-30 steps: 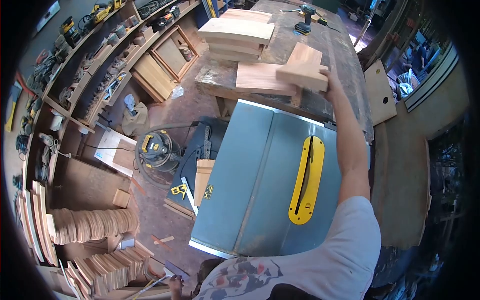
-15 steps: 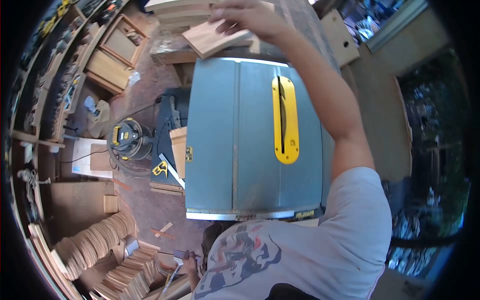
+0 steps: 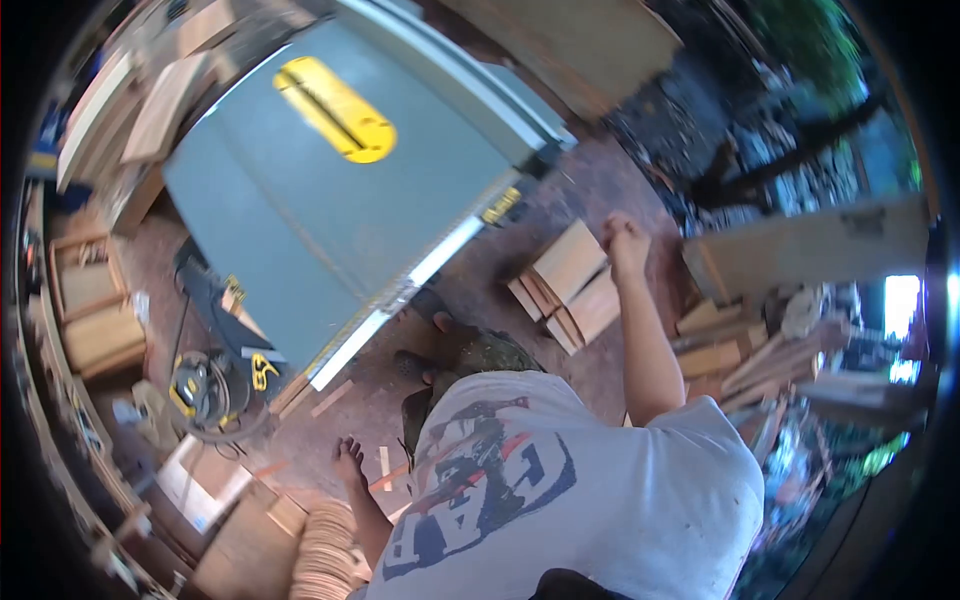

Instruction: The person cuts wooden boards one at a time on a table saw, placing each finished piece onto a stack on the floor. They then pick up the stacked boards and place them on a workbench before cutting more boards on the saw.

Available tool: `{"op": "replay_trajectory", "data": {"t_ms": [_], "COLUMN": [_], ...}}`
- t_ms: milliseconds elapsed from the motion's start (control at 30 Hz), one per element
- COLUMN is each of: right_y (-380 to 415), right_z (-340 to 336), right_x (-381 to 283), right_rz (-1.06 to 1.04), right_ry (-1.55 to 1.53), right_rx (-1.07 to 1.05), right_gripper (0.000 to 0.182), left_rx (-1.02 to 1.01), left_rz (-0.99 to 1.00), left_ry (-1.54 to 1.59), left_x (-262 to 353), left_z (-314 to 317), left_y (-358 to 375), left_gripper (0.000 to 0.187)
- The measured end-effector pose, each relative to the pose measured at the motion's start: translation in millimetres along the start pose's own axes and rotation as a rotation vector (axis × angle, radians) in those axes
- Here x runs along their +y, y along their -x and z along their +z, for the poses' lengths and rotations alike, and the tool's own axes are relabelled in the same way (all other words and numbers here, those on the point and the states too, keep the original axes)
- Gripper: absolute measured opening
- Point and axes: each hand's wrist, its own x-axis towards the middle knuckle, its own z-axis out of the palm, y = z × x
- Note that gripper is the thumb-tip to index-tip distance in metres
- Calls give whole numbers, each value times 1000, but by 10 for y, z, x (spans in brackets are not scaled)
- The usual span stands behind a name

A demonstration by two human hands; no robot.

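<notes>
My right hand (image 3: 625, 238) hangs low to my right with the fingers curled in and nothing in them. It is just above a small stack of flat wooden boards (image 3: 568, 285) lying on the reddish floor beside the table saw. On my other side, my left hand (image 3: 348, 460) is down with its fingers spread, holding nothing that I can make out, above a stack of round wooden discs (image 3: 325, 555). The view is blurred by head motion.
The grey table saw (image 3: 330, 215) with its yellow blade insert (image 3: 335, 110) fills the upper left. A yellow and black shop vacuum (image 3: 200, 390) stands at the left. Scrap wood (image 3: 760, 360) and a large board (image 3: 810, 250) lie to the right.
My view has swung from the workbench down to the floor on the right. My right hand has come down from the bench to the floor stack and no longer holds the board.
</notes>
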Motion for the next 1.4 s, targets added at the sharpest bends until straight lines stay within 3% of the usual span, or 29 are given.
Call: {"op": "replay_trajectory", "data": {"t_ms": [133, 200, 267, 367, 467, 533, 567, 600, 633, 667, 700, 733, 800, 867, 933, 967, 1000, 1033, 1100, 1167, 1267, 1333, 1400], "right_y": [390, 562, 671, 626, 272, -45, -175, -301, -508, -608, -673, -715, -634, -769, -523, -457, -458, -485, -608, -657, -786, -759, -689], "right_z": [-910, -1063, -1164, -981, -784, -662, -590, -570, -561, -486, -392, -331, -152, 62, 200, 281, 381, 464, 691, 770, 553, 511, 446], "right_x": [1672, 2247, 2905, 3160, 3798, 3996, 4057, 4120, 4216, 4351, 4456, 4514, 4548, 4497, 4439, 4450, 4481, 4519, 4665, 4664, 4248, 4285, 4459], "right_rz": [600, 872, 958, 1039, 1092, 989, 942, 1035, 1120, 1125, 1122, 1108, 1106, 1002, 876, 934, 978, 1015, 1335, 1447, 1263, 1123, 1138], "right_ry": [-99, -7, 12, -81, -263, -217, -198, -188, -170, -77, 22, 129, 360, 367, 198, 221, 241, 258, -144, -592, -1154, -1302, -1201], "right_rx": [70, 135, 82, 142, 55, 16, -4, -16, -29, 51, 128, 205, 152, 238, 437, 359, 281, 197, 259, 361, 564, 687, 538], "right_gripper": [29, 37, 52, 68, 83, 87, 89, 91, 92, 92, 92, 93, 90, 87, 81, 80, 79, 78, 80, 81, 78, 73, 67], "left_rx": [-82, -121, -104, -127, -69, -263, -186, -101, -42, 16, 64, 98, 97, 50, 2, -26, 63, 65, 83, 100, 116, 128, 123], "left_rz": [-104, -117, -164, -103, -56, 141, -5, -153, -135, -124, -178, -200, -204, -181, -165, -156, -160, -130, -67, -41, -16, -10, -10], "left_ry": [-263, -362, -389, -452, -451, -655, -549, -448, -621, -786, -884, -866, -835, -803, -972, -1105, -752, -791, -862, -890, -887, -886, -942], "left_x": [-179, -244, -256, -212, -207, -454, -422, -368, -411, -454, -207, -260, -373, -489, -392, -260, -279, -263, -197, -55, 68, 70, 31], "left_z": [-275, -250, -130, 65, 292, 80, 218, 234, 315, 404, 920, 936, 848, 716, 816, 1043, 1209, 1265, 1371, 1623, 1718, 1703, 1563], "left_y": [-3, 136, 336, 742, 1310, 1447, 1598, 1867, 2067, 2299, 2702, 2844, 3064, 3099, 3155, 3219, 3307, 3272, 3249, 3337, 3408, 3485, 3526], "left_gripper": [43, 44, 45, 46, 47, 49, 50, 51, 52, 52, 54, 54, 53, 52, 55, 57, 59, 59, 58, 58, 59, 60, 60]}}
